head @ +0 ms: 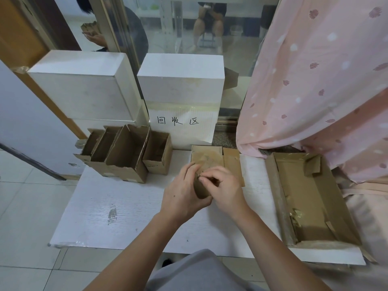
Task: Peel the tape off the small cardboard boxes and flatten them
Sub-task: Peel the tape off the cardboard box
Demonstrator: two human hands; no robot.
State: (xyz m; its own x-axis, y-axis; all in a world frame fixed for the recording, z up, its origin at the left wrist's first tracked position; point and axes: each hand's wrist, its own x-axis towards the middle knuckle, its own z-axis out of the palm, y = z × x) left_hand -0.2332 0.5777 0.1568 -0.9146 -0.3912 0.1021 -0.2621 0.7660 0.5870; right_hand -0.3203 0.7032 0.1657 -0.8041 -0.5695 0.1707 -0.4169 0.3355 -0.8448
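The left hand (182,194) grips a small cardboard box (201,189) above the white board (117,206). The right hand (224,189) pinches at its top with curled fingers. Four open boxes (126,154) stand well apart to the left.

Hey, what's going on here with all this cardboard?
A person holds a small cardboard box over a white board, the left hand gripping it while the right hand pinches at its top edge, apparently picking at tape. Flattened cardboard lies just behind the hands. Four open boxes wait at the back left, and a large shallow box sits to the right.
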